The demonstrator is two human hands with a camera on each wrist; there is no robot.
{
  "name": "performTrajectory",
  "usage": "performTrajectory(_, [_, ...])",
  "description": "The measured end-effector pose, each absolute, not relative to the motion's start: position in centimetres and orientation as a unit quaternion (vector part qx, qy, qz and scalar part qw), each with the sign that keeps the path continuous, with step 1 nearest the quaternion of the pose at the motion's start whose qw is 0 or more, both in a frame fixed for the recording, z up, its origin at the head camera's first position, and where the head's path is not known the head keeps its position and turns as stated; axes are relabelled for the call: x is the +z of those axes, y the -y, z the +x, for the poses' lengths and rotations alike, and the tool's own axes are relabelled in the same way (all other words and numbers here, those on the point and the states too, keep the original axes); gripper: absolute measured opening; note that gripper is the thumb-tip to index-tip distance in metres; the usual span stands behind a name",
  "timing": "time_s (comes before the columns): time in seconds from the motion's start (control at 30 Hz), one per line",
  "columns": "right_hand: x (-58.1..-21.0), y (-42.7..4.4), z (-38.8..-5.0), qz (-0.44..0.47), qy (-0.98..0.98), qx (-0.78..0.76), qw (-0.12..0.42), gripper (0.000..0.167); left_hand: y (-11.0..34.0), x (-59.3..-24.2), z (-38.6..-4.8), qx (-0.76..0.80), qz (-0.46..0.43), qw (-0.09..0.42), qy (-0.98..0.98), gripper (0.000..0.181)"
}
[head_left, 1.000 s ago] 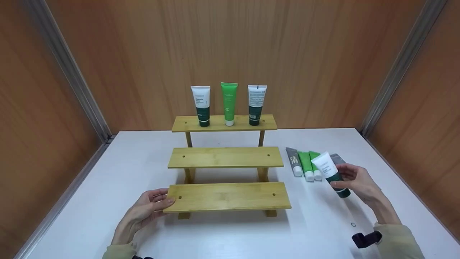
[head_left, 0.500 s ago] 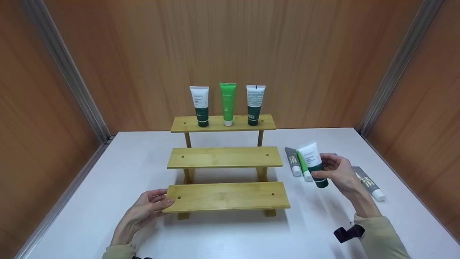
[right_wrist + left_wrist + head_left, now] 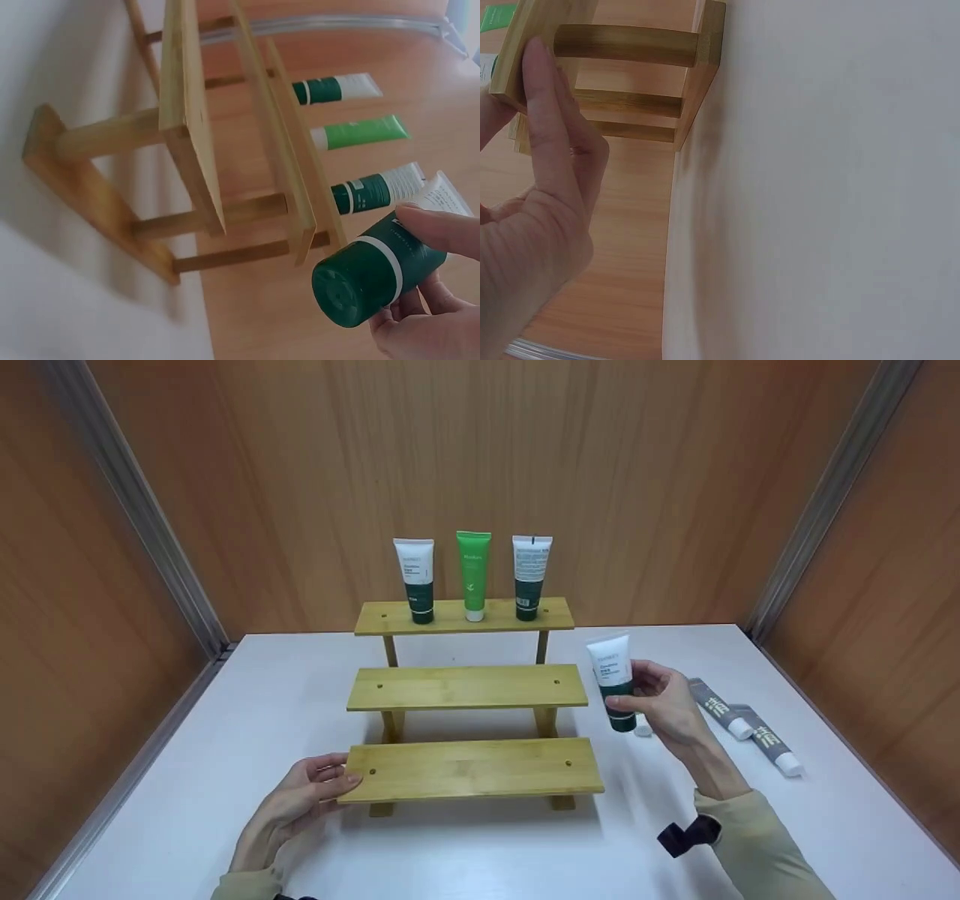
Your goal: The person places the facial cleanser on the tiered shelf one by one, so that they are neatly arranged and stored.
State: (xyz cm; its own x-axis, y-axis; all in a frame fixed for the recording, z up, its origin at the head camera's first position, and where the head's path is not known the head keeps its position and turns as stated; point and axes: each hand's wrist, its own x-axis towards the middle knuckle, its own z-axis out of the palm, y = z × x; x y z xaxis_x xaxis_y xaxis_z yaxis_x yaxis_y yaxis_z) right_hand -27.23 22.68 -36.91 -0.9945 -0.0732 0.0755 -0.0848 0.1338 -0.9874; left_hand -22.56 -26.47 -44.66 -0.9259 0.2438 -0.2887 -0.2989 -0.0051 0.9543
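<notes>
My right hand (image 3: pixel 667 709) pinches a white and dark green squeeze tube (image 3: pixel 612 679) upright, cap down, off the table to the right of the middle shelf. In the right wrist view that tube's dark green cap (image 3: pixel 341 289) faces the camera. My left hand (image 3: pixel 304 795) grips the left end of the bottom shelf of a three-tier bamboo rack (image 3: pixel 480 769); the left wrist view shows fingers (image 3: pixel 547 120) beneath the board and the thumb on its other side. On the top shelf stand a white and green tube (image 3: pixel 418 581), a bright green tube (image 3: pixel 473 576) and another white and green tube (image 3: pixel 530 577).
Two grey tubes (image 3: pixel 769 741) lie on the white table (image 3: pixel 465 859) at the right. A white cap (image 3: pixel 643 726) pokes out behind the held tube; the rest there is hidden. Wooden walls (image 3: pixel 480 450) enclose the table at the back and sides.
My right hand has carried the white and green tube leftward and up toward the rack, turning it more upright. The grey tubes at the right have come into view. My left hand stays on the rack.
</notes>
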Motion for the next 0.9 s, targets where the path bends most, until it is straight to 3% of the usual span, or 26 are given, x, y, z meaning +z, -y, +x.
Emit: performTrajectory(0.9, [-34.7,-12.4,-28.9,0.086,0.68,0.728,0.024,0.056,26.5,-44.7,-22.6,0.707,-0.021,0.199,-0.678,0.074])
